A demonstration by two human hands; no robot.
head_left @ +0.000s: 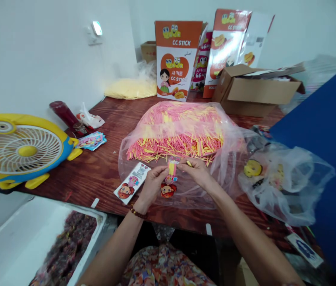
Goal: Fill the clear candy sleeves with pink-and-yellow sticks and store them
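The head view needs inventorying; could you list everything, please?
Table: one, brown, centre
Large bag: one, clear, centre
Sticks: uncountable, pink-yellow, inside it
Packet: one, multicoloured, front centre
Printed stack: one, white, front left
Fan: one, yellow-blue, left
Bottle: one, red, behind fan
Tissue pack: one, mostly white, beside bottle
Printed items: one pile, bluish, beside fan
Filled bag: one, yellow, rear
Cartons: several, orange-white, rear
Cardboard boxes: two, brown, rear
Smaller bag: one, clear, right
Panel: one, blue, right
Tub: one, white, lower left
Plug: one, white, wall
Left hand: one, at packet
Right hand: one, at packet
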